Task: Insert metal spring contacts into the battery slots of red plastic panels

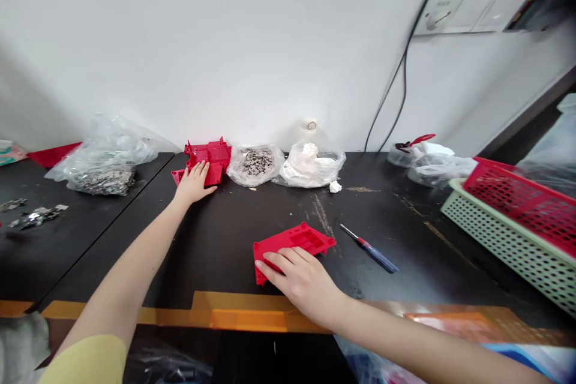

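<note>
At the back of the black table, my left hand (194, 183) reaches onto several red plastic housings (211, 153) lying in a small heap. Its fingers lie stretched over the front piece, with the thumb apart; a firm grip cannot be seen. Close to the front edge, my right hand (301, 276) holds a single red plastic housing (294, 238), its fingers spread across the top and left side. That housing has raised corner posts and a slotted area on the right. A screwdriver (371, 248) with a blue and red handle lies to its right.
A bag of small metal parts (257, 162) and a bag of white material (310, 165) stand by the wall. Another plastic bag (105, 162) holds metal pieces at left. A red basket (524, 204) rests on a pale green basket (504, 240) at right. Orange tape (247, 319) lines the front edge.
</note>
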The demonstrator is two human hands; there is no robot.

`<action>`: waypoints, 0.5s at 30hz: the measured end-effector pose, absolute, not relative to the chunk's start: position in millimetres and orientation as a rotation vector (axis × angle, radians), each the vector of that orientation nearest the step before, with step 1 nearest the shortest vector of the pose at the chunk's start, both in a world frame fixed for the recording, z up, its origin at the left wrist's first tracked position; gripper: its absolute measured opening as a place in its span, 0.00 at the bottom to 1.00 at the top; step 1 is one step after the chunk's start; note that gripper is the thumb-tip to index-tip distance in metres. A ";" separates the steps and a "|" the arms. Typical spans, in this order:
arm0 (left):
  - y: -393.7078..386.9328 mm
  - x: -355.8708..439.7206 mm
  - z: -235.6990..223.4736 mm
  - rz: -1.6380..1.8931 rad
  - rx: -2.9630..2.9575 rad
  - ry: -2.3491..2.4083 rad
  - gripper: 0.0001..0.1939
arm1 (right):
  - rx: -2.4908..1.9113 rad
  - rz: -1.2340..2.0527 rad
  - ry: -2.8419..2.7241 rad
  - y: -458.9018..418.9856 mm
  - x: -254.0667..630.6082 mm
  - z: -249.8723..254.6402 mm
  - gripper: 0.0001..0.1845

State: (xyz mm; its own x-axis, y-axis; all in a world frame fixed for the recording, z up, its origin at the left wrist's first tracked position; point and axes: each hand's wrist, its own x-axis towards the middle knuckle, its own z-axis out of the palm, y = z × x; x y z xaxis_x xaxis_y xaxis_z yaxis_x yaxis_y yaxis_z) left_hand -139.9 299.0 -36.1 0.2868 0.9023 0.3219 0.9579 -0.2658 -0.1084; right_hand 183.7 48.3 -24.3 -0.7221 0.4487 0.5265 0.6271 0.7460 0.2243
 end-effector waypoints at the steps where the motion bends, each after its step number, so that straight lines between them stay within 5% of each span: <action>1: 301.0 -142.5 -34.6 -0.275 -2.296 -1.684 0.42 | -0.820 -0.536 -2.507 50.0 183.0 -26.3 0.15; 10: 295.0 -143.2 -31.6 -0.335 -2.338 -1.648 0.42 | -0.918 -0.184 -2.528 60.5 171.0 -34.9 0.18; 15: 236.7 -84.8 -22.8 -0.743 -2.335 -1.565 0.33 | -0.749 -0.133 -2.360 60.0 199.2 -21.5 0.15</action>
State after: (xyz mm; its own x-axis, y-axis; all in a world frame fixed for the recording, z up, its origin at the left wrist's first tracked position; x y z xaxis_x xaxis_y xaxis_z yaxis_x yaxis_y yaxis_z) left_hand -84.8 236.7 -22.8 0.2996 0.7936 0.5296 0.9122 -0.4009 0.0847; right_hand 199.2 60.0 -21.5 -0.6257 0.4812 0.6140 0.5471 0.8317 -0.0943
